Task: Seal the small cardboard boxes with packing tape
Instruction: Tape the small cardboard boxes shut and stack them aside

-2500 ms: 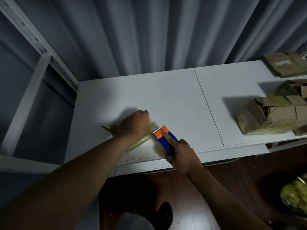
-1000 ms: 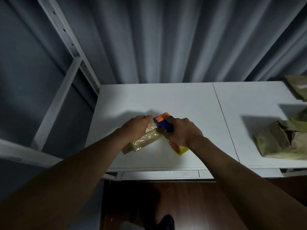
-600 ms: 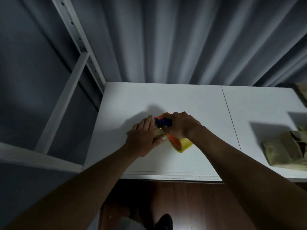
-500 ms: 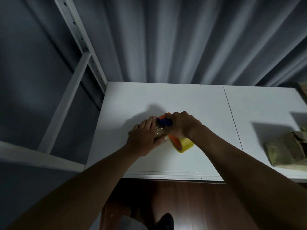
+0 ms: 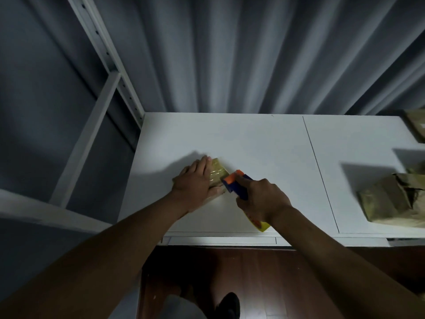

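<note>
On the white table (image 5: 264, 143), the left hand (image 5: 195, 185) lies flat on the small cardboard box (image 5: 217, 172), fingers straight and together. At the box's 4 o'clock edge, the right hand (image 5: 262, 199) has its fingers curled round the tape dispenser (image 5: 236, 184). More boxes (image 5: 391, 201) lie at 3 o'clock.

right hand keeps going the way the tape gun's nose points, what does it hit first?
The small box under the left hand. The right hand aims the tape gun up-left, its orange tip at the box's near-right edge; actual contact is unclear from this angle.
</note>
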